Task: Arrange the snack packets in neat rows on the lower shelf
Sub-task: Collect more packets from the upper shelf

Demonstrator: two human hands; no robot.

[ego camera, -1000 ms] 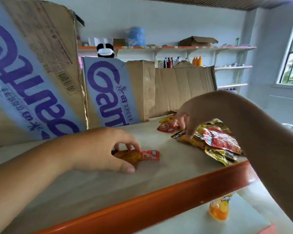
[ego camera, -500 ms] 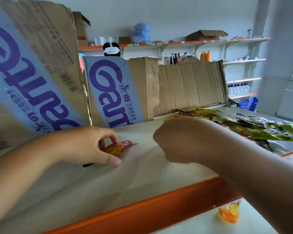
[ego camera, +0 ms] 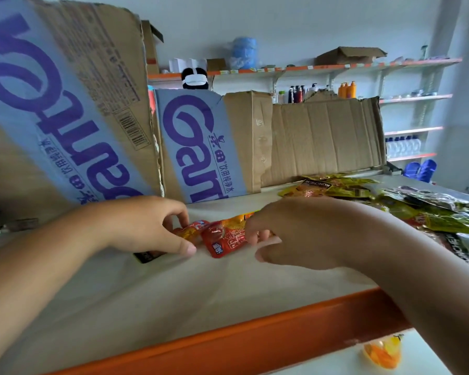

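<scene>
Before upright cardboard [ego camera: 322,142], left hand [ego camera: 144,226] pinching orange packet [ego camera: 190,230], right hand [ego camera: 303,231] seemingly pinching red packet [ego camera: 222,239].

Soft, even daylight with faint shadows and no glare; wide-angle bending stretches the edges, and the far background looks slightly blurred.

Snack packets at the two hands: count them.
2: an orange packet gripped by the left hand, a red packet beside it, held by the right hand. Others may be hidden.
</scene>
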